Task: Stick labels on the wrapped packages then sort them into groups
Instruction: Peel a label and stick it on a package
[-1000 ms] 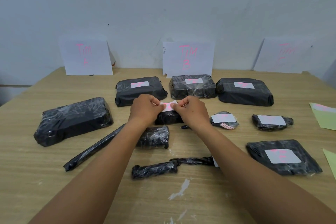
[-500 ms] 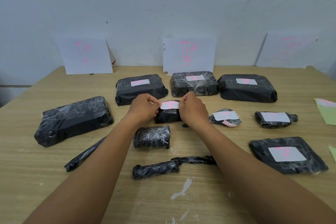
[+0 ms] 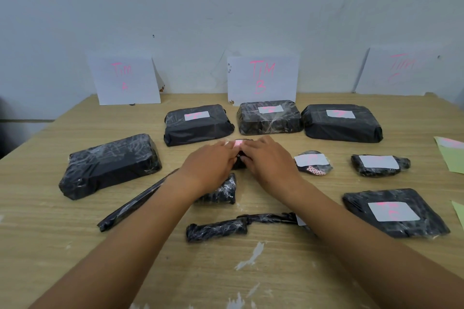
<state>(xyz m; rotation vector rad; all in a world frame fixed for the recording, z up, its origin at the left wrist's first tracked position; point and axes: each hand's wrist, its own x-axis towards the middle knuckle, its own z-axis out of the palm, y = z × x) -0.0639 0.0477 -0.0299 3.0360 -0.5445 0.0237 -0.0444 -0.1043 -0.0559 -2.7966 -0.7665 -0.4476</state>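
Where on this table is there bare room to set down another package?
Room lies at the near edge of the light wooden table, before the knobbly black bundle, and at back left between the white TIM A sign and the large unlabelled black package. The middle rows are crowded.

i get soft, even, slightly dim light, faint shadows. the left hand [image 3: 211, 161] and right hand [image 3: 269, 162] are smeared by motion blur. far right of them the paper sign [image 3: 401, 69] looks washed out, frame edges bowed.
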